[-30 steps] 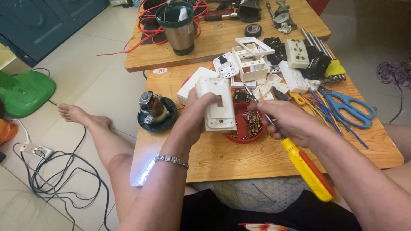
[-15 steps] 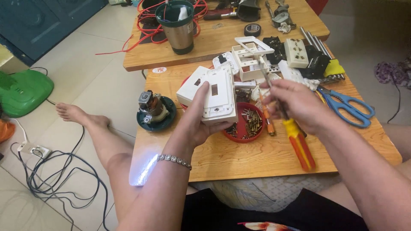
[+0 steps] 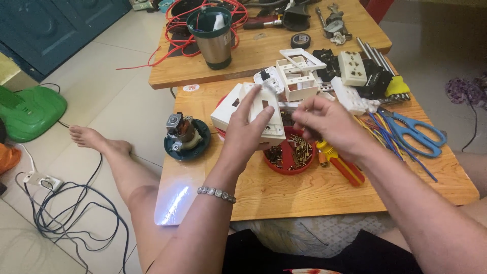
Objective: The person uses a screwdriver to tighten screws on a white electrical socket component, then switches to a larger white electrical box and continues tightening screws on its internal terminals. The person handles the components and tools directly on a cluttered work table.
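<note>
The left hand [image 3: 243, 137] grips a white switch plate [image 3: 266, 114] above the red screw dish [image 3: 290, 155]; the right hand [image 3: 324, 124] pinches something small beside it, likely needing careful alignment

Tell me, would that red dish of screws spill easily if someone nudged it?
Probably it would slide rather than tip: the red dish looks shallow and wide, sitting flat on the table. The screws lie loose, so a hard knock could likely scatter them. It seems light, probably plastic.
</note>
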